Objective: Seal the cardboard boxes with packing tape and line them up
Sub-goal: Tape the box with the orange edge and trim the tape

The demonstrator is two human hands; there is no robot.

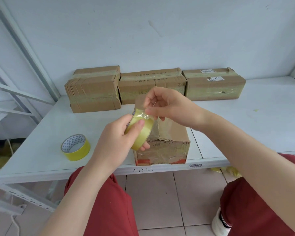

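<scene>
My left hand grips a yellowish roll of packing tape above the near cardboard box. My right hand pinches the tape's loose end at the top of the roll. The near box stands at the table's front edge, with clear tape over its front face. Three taped cardboard boxes stand side by side along the back: a left box, a middle box and a right box.
A second yellow tape roll lies on the white table to the left of the near box. White shelf struts rise at the left. My red-trousered legs are below the table edge.
</scene>
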